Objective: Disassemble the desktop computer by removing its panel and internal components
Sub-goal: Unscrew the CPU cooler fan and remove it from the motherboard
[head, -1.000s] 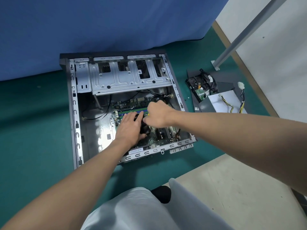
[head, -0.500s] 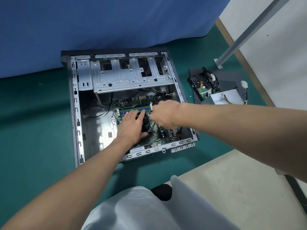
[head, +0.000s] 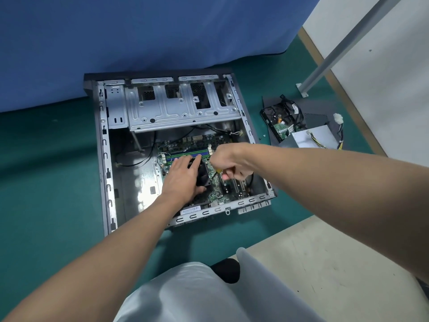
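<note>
Two bare hands are inside the open computer case (head: 105, 159), which lies on its side on the green floor.

The left hand (head: 183, 177) lies flat on the black cooler fan (head: 203, 176), fingers straight and slightly spread, pinching nothing. Just right of it, the right hand (head: 228, 162) is curled tight round a screwdriver (head: 217, 173). Only a bit of yellow and a thin shaft show under the fist, pointing down at the motherboard (head: 218, 194) beside the fan. Beyond both hands, the metal drive cage (head: 176, 110) spans the case's far end. Well right of the right hand, outside the case, a hard drive (head: 278, 122) and a grey power supply (head: 311, 138) lie on a dark panel (head: 318, 112).
</note>
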